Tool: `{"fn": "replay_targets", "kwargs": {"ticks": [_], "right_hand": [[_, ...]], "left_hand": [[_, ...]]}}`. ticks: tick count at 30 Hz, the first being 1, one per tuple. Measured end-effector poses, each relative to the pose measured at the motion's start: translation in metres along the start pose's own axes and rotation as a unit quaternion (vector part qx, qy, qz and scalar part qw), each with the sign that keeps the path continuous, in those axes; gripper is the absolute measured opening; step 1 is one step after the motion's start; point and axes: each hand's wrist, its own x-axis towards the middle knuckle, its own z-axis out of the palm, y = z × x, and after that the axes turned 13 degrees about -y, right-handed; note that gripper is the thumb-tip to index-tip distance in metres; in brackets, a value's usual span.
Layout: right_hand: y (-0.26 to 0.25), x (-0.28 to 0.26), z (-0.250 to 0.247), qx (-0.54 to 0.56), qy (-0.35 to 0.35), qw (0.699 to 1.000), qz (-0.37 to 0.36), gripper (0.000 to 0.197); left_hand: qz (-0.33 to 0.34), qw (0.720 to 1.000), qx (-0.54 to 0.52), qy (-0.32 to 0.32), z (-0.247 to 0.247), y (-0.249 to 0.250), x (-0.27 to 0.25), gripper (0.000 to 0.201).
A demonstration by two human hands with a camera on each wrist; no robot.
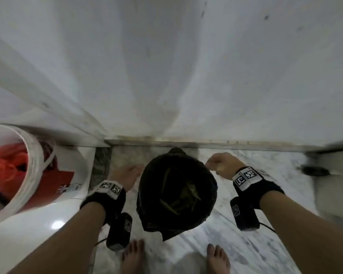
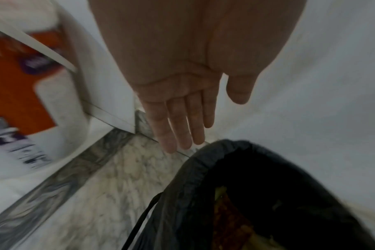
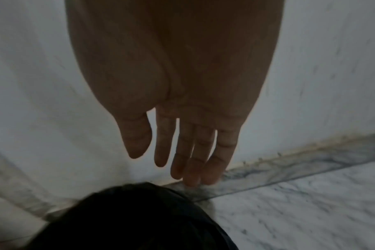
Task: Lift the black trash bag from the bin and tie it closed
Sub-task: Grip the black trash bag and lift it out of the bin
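Observation:
The black trash bag (image 1: 176, 192) lines a round bin on the marble floor against the wall, its mouth wide with greenish and brown scraps inside. My left hand (image 1: 127, 174) hangs just left of the bag's rim, fingers (image 2: 178, 128) straight and empty, apart from the bag's gathered edge (image 2: 206, 162). My right hand (image 1: 221, 165) hovers at the rim's upper right. In the right wrist view its fingers (image 3: 195, 160) are straight and hold nothing, above the bag (image 3: 139, 219).
A white bucket (image 1: 32, 171) holding red and orange items stands on a white glossy surface (image 1: 38, 224) at the left. The white wall (image 1: 166, 76) rises right behind the bin. My bare feet (image 1: 133, 256) stand close in front. A pale object (image 1: 333, 184) sits at the right.

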Motion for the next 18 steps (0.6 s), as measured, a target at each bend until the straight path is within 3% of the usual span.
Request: {"fn": "replay_targets", "kwargs": {"ticks": [3, 6, 11, 14, 18], "right_hand": [[0.022, 0.051, 0.003, 0.038, 0.015, 0.999, 0.000, 0.029], [0.034, 0.090, 0.009, 0.092, 0.011, 0.996, 0.016, 0.025], [0.045, 0.127, 0.019, 0.079, -0.068, 0.993, 0.050, 0.024], [0.040, 0.132, 0.020, 0.078, -0.071, 0.993, 0.060, 0.010], [0.052, 0.138, 0.019, 0.101, -0.114, 0.984, 0.087, 0.026]], "left_hand": [[0.048, 0.994, 0.092, 0.019, 0.009, 0.011, 0.047, 0.049], [0.063, 0.993, 0.103, 0.004, 0.019, 0.013, 0.082, 0.066], [-0.026, 0.997, 0.071, -0.028, 0.023, 0.018, 0.113, 0.071], [-0.035, 0.997, 0.057, -0.041, 0.020, 0.022, 0.122, 0.057], [-0.066, 0.989, 0.083, -0.100, 0.014, 0.026, 0.128, 0.026]]}}
